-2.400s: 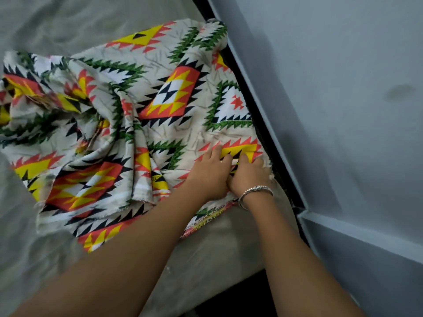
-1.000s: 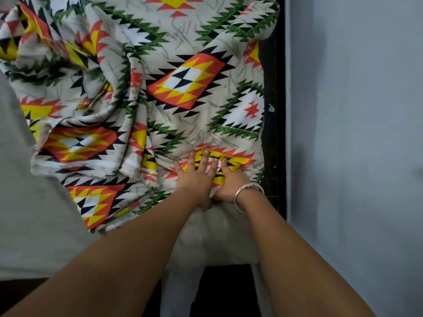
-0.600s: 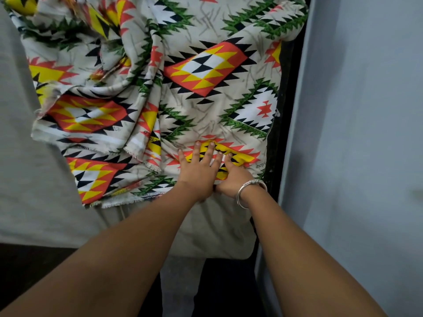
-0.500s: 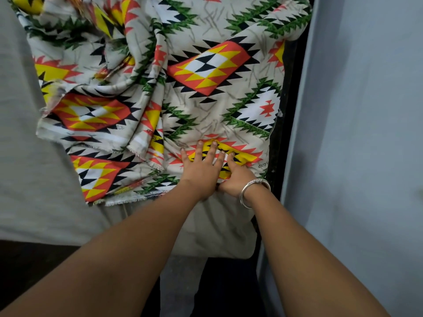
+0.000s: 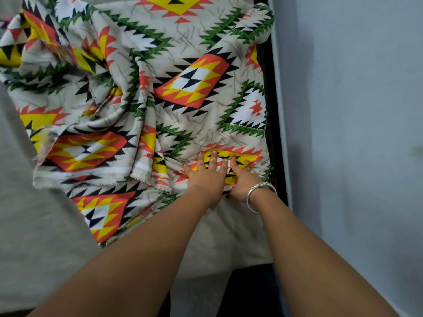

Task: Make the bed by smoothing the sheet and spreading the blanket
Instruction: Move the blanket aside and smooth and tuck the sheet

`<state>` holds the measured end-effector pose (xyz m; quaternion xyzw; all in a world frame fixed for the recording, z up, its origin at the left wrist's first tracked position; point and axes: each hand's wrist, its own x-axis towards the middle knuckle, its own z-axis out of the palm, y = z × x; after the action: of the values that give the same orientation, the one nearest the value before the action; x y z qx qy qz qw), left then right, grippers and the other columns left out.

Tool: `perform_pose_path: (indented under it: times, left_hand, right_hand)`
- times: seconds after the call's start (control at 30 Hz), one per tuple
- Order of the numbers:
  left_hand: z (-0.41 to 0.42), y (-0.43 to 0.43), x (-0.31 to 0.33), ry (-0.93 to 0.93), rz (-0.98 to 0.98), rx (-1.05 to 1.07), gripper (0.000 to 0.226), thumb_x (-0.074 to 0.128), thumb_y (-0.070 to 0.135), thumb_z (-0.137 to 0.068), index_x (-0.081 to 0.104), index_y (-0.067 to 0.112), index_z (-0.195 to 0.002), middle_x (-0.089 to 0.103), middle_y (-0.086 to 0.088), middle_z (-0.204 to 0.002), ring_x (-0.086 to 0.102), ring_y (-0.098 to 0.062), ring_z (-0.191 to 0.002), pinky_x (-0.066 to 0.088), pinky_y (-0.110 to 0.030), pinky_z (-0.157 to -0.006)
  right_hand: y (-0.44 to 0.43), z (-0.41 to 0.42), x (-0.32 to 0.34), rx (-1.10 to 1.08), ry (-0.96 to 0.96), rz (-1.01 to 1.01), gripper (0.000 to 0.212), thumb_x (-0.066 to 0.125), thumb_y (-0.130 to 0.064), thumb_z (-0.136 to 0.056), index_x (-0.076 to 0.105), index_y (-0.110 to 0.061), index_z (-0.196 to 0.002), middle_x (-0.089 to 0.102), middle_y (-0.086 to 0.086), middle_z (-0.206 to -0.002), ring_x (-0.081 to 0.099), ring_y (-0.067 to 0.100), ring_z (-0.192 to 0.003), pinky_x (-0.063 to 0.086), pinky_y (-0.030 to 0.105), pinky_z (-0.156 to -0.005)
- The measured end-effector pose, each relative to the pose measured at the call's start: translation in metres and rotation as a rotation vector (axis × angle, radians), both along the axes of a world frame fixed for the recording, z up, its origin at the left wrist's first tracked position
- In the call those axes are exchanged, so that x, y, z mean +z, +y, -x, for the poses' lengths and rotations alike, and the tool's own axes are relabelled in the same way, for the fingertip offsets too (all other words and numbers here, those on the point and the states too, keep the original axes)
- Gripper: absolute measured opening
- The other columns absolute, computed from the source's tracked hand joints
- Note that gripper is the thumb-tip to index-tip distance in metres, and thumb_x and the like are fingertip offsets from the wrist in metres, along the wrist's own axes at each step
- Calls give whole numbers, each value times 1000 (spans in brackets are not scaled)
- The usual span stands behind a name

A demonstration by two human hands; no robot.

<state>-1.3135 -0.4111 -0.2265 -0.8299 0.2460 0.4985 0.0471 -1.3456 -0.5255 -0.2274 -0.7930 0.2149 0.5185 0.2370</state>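
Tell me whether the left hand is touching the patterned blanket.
Touching. The head view shows the left hand lying flat, fingers spread, directly on the blanket close to its near edge, with no gap visible.

Bed [image 5: 240, 252] in grey sheet [image 5: 41, 236], rumpled patterned blanket [image 5: 187, 92] on top

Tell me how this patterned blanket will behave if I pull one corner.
Probably floppy: the patterned blanket lies in deep folds. Likely thin and light, given its frayed edge. It may bunch rather than slide flat over the sheet.
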Motion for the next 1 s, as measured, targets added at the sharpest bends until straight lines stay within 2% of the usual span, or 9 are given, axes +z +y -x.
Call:
perform_pose_path:
  times: [0.2, 0.53, 0.63, 0.7, 0.77, 0.8, 0.87, 0.93, 1.0]
  left_hand:
    - [-12, 7, -4, 77, 26, -49, 100, 62, 12, -85, -13, 30, -148, -26, -7, -154, -18, -42, -140, 8, -71, -105]
    - [-8, 7, -10, 39, 43, -68, 89, 56, 20, -91, -12, 25, -149, -23, -11, -155, -16, -45, -140, 8, -73, -104]
    - [-13, 8, -7, 56, 68, -34, 68, 39, 18, -97, -3, 27, -150, -18, -9, -157, -13, -43, -141, 7, -72, -105]
    - [-15, 10, 1, 44, 116, -18, 59, 35, 16, -97, 10, 25, -149, -6, -10, -158, -4, -43, -142, 13, -71, -104]
    - [-19, 17, 14, -27, 247, 109, 45, 37, 12, -92, 36, 16, -137, 30, -20, -148, 28, -41, -135, 33, -59, -100]
    - [-23, 22, 23, -92, 359, 279, 37, 37, 12, -89, 46, 12, -125, 50, -24, -129, 47, -40, -120, 42, -49, -90]
    - [-33, 37, 38, -261, 590, 667, 34, 32, 17, -81, 54, 5, -105, 62, -24, -92, 58, -39, -87, 41, -42, -67]
    - [-42, 54, 48, -416, 716, 859, 32, 31, 23, -80, 52, 4, -96, 58, -17, -77, 55, -35, -74, 39, -41, -60]
    - [-43, 69, 56, -433, 716, 884, 32, 44, 39, -86, 48, 9, -97, 56, -7, -76, 57, -33, -76, 44, -42, -62]
  right_hand:
    - [6, -2, -9, -2, 7, 56, 104, 67, -23, -82, -13, -43, -145, -7, 21, -155, 25, 37, -140, 33, 43, -110]
    - [21, -2, -15, -27, -6, 141, 102, 62, -16, -85, -17, -38, -146, -17, 21, -154, 33, 39, -135, 36, 46, -105]
    - [25, 1, -14, -55, -67, 156, 89, 56, -19, -89, -9, -36, -148, -7, 26, -154, 36, 41, -133, 37, 46, -105]
    - [26, 7, 0, -102, -190, 192, 72, 50, -23, -91, 10, -34, -149, 19, 24, -152, 41, 39, -128, 39, 42, -100]
    - [27, 14, 14, -250, -437, 331, 58, 52, -23, -86, 36, -29, -141, 51, 18, -131, 52, 37, -114, 44, 40, -87]
    - [28, 18, 19, -362, -594, 431, 54, 56, -20, -81, 44, -25, -134, 56, 18, -120, 53, 38, -106, 44, 39, -81]
    - [32, 18, 27, -710, -830, 616, 53, 62, -16, -75, 51, -19, -127, 53, 19, -114, 52, 38, -101, 40, 36, -77]
    - [36, 4, 28, -1083, -795, 639, 58, 67, -33, -77, 48, -25, -131, 49, 17, -120, 51, 35, -105, 39, 32, -81]
    - [45, -19, 22, -1341, -638, 393, 72, 66, -55, -70, 43, -31, -134, 50, 11, -127, 54, 31, -110, 46, 35, -91]
